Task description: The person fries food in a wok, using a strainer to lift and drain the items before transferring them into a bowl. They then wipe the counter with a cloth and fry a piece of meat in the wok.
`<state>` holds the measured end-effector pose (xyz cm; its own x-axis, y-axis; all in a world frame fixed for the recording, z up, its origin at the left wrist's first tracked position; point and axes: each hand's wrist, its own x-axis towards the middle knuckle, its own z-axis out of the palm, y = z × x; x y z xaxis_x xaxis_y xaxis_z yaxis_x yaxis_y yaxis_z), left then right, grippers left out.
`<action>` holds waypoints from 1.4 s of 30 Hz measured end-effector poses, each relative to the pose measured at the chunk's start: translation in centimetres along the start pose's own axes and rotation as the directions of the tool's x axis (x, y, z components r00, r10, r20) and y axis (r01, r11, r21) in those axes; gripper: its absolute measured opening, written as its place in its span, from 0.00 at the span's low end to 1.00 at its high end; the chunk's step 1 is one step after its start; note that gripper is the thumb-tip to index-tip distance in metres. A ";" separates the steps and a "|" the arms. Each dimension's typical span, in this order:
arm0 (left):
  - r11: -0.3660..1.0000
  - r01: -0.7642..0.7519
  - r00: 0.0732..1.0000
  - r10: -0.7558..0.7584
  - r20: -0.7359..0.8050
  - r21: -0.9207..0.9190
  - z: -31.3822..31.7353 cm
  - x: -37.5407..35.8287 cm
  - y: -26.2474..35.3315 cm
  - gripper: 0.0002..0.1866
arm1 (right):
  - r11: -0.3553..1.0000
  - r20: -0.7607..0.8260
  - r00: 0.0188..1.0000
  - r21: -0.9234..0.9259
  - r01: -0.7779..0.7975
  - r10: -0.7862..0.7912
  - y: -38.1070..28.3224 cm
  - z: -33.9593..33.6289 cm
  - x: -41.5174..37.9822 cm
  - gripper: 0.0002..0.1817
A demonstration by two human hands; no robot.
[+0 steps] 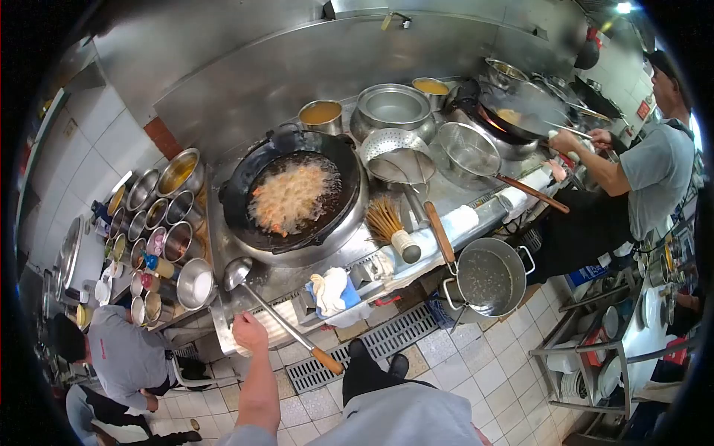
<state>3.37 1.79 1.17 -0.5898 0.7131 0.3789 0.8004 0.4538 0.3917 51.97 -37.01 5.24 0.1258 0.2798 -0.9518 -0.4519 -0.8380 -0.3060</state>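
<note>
My left hand (pixel 251 332) is closed at the front edge of the stove counter. Something whitish shows beneath its fingers, but I cannot make out what it is. Beside this hand a ladle (pixel 238 273) rests on the counter, its wooden-tipped handle sticking out over the floor. Beyond it, a large black wok (pixel 234 201) holds dark oil, with orange-brown pieces of food (pixel 294 195) bubbling and foaming in it. A white cloth (pixel 331 288) lies on a blue-and-white one to the right of the ladle. My right hand is out of view.
Metal bowls of ingredients (pixel 178 241) crowd the left. A bamboo wok brush (pixel 385 219), a perforated strainer (pixel 394 145) and a mesh skimmer (pixel 468 147) lie rightward. A pot of liquid (pixel 491 276) stands by the counter front. A co-worker (pixel 654 163) handles a smoking wok (pixel 520 111); others are lower left.
</note>
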 end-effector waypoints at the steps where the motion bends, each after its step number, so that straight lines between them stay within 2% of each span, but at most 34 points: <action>1: 1.000 -0.008 1.000 0.008 0.013 -0.010 -0.1 -0.1 0.2 0.18 | 1.000 0.000 1.000 0.012 -0.005 0.005 0.1 -0.1 -0.1 0.32; 7: 0.998 -0.004 1.000 0.003 -0.008 -0.063 0.4 -0.2 -0.3 0.17 | 0.996 0.005 1.000 0.081 -0.024 0.024 1.9 -0.5 -1.4 0.32; 9: 1.000 0.001 1.000 -0.001 -0.011 -0.016 0.4 -0.2 -0.3 0.17 | 0.995 0.007 1.000 0.095 -0.029 0.028 2.3 -0.5 -1.8 0.33; 22: 1.000 0.010 0.999 -0.010 0.034 0.001 0.7 -0.1 -0.8 0.17 | 0.982 0.020 0.999 0.182 -0.051 0.049 4.2 -0.7 -2.9 0.34; 31: 0.999 -0.034 0.999 0.035 0.015 -0.014 0.4 -0.2 -0.6 0.17 | 0.980 0.022 0.998 0.188 -0.068 0.065 5.2 -0.8 -3.6 0.35; 42: 0.998 -0.011 1.000 0.011 0.007 -0.068 0.1 -0.3 -0.2 0.17 | 0.978 0.019 0.998 0.199 -0.066 0.063 4.1 -0.4 -3.1 0.36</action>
<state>3.33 1.54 0.90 -0.5799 0.7221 0.3772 0.7975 0.4087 0.4438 50.12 -41.47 6.93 0.0799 0.2350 -0.9687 -0.6259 -0.7445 -0.2322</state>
